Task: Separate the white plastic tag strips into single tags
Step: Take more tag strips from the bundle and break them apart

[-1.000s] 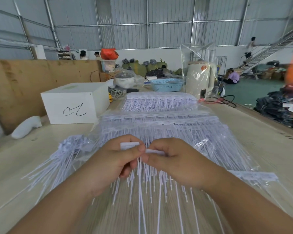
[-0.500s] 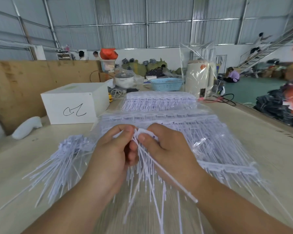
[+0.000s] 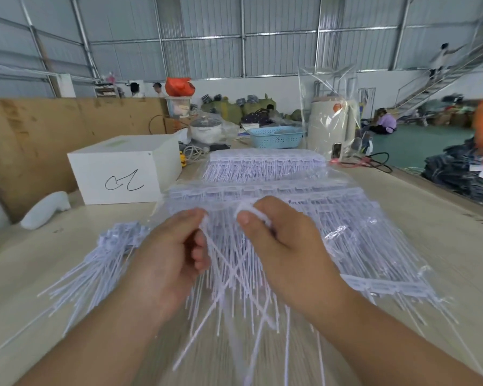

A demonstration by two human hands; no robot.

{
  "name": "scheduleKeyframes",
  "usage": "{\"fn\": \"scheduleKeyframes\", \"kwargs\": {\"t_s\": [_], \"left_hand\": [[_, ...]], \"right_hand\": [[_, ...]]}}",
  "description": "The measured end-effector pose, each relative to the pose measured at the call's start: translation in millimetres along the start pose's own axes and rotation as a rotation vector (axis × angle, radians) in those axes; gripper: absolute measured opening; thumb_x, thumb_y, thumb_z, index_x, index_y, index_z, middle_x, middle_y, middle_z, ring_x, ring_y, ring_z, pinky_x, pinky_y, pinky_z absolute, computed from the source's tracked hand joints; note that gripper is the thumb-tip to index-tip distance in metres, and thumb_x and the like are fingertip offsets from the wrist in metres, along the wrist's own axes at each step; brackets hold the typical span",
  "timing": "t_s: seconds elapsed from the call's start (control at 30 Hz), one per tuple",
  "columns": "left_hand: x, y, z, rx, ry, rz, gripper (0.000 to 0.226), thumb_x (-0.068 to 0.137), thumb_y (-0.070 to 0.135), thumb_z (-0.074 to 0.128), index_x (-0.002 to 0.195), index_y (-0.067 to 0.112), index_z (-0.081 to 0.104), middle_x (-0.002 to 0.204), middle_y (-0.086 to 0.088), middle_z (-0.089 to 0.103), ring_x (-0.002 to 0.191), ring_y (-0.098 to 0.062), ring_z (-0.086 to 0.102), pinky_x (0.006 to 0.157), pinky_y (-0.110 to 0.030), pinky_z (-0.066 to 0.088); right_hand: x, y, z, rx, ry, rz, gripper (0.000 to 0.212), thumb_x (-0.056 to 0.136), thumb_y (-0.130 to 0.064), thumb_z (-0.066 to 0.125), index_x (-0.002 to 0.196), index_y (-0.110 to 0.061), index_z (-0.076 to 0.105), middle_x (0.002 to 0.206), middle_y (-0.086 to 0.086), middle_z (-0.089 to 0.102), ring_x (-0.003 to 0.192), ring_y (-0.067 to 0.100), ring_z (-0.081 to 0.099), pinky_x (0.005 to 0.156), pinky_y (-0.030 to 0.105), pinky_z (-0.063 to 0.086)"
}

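Both my hands are raised over the table, each pinching white plastic tags. My left hand (image 3: 170,254) grips the heads of a few tags (image 3: 221,274) whose long tails hang down, blurred. My right hand (image 3: 276,240) holds more tag heads (image 3: 251,211) between thumb and fingers, a short gap from the left. Under my hands lies a wide stack of joined tag strips in clear plastic bags (image 3: 346,232). A loose heap of single tags (image 3: 101,263) lies on the table to the left.
A second bagged stack of strips (image 3: 262,165) lies farther back. A white box (image 3: 123,168) with a black scribble stands at the back left, a white handle-shaped object (image 3: 43,208) beside it. A blue basket (image 3: 275,136) and a wrapped white appliance (image 3: 331,123) stand behind.
My hands were together on one strip, lifted it and twisted. Now they have pulled apart a little, each holding some tags, and the tails swing below.
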State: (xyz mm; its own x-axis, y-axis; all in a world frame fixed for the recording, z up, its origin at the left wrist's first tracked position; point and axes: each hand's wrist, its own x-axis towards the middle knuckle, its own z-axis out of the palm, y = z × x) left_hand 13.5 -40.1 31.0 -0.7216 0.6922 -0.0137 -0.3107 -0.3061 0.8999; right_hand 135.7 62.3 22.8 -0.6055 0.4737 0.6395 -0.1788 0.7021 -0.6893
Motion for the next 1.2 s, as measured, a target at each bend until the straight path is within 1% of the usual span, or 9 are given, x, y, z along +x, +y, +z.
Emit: {"fn": "scheduleKeyframes", "kwargs": {"t_s": [0.1, 0.2, 0.33, 0.47, 0.57, 0.67, 0.83, 1.0, 1.2], "left_hand": [[-10, -11, 13, 0.221, -0.198, 0.048, 0.018, 0.093, 0.017, 0.049, 0.083, 0.013, 0.063, 0.05, -0.002, 0.042, 0.036, -0.013, 0.036, 0.036, -0.019, 0.032], [-14, -11, 13, 0.247, -0.26, 0.059, 0.021, 0.092, 0.018, 0.051, 0.083, 0.012, 0.069, 0.05, -0.006, 0.044, 0.035, -0.017, 0.038, 0.039, -0.019, 0.033], [-16, -9, 7, 0.356, -0.337, 0.071, 0.024, 0.086, 0.025, 0.054, 0.081, 0.008, 0.071, 0.049, -0.007, 0.046, 0.037, -0.018, 0.039, 0.04, -0.022, 0.035], [-18, -7, 5, 0.329, -0.401, -0.014, 0.037, 0.081, 0.051, 0.057, 0.076, 0.017, 0.072, 0.048, -0.007, 0.048, 0.036, -0.016, 0.041, 0.04, -0.022, 0.037], [-17, -6, 2, 0.403, -0.471, -0.037, 0.029, 0.074, 0.041, 0.074, 0.081, 0.013, 0.067, 0.049, -0.004, 0.047, 0.038, -0.013, 0.039, 0.041, -0.022, 0.036], [-17, -4, 1, 0.386, -0.447, -0.056, 0.014, 0.074, 0.027, 0.07, 0.073, 0.014, 0.063, 0.048, -0.005, 0.045, 0.037, -0.013, 0.036, 0.039, -0.02, 0.034], [-13, 0, 0, 0.336, -0.372, -0.017, 0.013, 0.064, 0.028, 0.073, 0.072, 0.018, 0.069, 0.047, -0.005, 0.043, 0.036, -0.013, 0.034, 0.038, -0.018, 0.031], [-13, -1, -2, 0.47, -0.416, 0.023, 0.01, 0.073, 0.03, 0.07, 0.07, 0.021, 0.068, 0.049, -0.005, 0.047, 0.038, -0.014, 0.037, 0.04, -0.02, 0.033], [-14, -1, 2, 0.485, -0.395, 0.086, 0.014, 0.074, 0.033, 0.067, 0.068, 0.021, 0.066, 0.048, -0.007, 0.049, 0.038, -0.016, 0.039, 0.042, -0.022, 0.034]], "right_hand": [[-6, 1, -2, 0.072, -0.233, 0.011, 0.008, 0.096, -0.032, 0.057, 0.097, -0.03, 0.05, 0.065, -0.011, 0.066, 0.056, 0.009, 0.063, 0.057, 0.034, 0.051], [-3, 0, -9, 0.142, -0.33, 0.077, 0.032, 0.091, -0.037, 0.058, 0.119, -0.03, 0.043, 0.079, 0.002, 0.073, 0.074, 0.03, 0.07, 0.076, 0.052, 0.053], [1, 3, -15, 0.053, -0.422, 0.13, 0.058, 0.088, -0.044, 0.062, 0.138, -0.034, 0.033, 0.092, 0.003, 0.073, 0.089, 0.02, 0.069, 0.089, 0.048, 0.05], [1, 8, -17, 0.04, -0.477, 0.162, 0.063, 0.086, -0.049, 0.064, 0.14, -0.036, 0.034, 0.101, -0.001, 0.071, 0.096, 0.009, 0.068, 0.094, 0.039, 0.049], [1, 8, -18, -0.035, -0.487, 0.128, 0.062, 0.088, -0.047, 0.065, 0.141, -0.036, 0.034, 0.095, -0.014, 0.065, 0.076, -0.007, 0.062, 0.075, 0.016, 0.043], [0, 5, -16, -0.086, -0.499, 0.1, 0.059, 0.091, -0.046, 0.061, 0.142, -0.034, 0.033, 0.076, -0.019, 0.066, 0.06, -0.006, 0.057, 0.061, 0.009, 0.039], [0, 0, -22, -0.031, -0.526, 0.129, 0.033, 0.095, -0.045, 0.057, 0.114, -0.019, 0.059, 0.07, -0.012, 0.063, 0.06, 0.004, 0.055, 0.062, 0.029, 0.045], [-2, 1, -25, -0.044, -0.594, 0.145, 0.041, 0.097, -0.043, 0.055, 0.096, -0.003, 0.064, 0.077, 0.024, 0.063, 0.052, 0.016, 0.04, 0.055, 0.04, 0.037], [0, 3, -28, -0.037, -0.606, 0.168, 0.042, 0.094, -0.05, 0.055, 0.093, -0.009, 0.065, 0.074, 0.015, 0.061, 0.067, 0.034, 0.055, 0.066, 0.047, 0.047]]}}
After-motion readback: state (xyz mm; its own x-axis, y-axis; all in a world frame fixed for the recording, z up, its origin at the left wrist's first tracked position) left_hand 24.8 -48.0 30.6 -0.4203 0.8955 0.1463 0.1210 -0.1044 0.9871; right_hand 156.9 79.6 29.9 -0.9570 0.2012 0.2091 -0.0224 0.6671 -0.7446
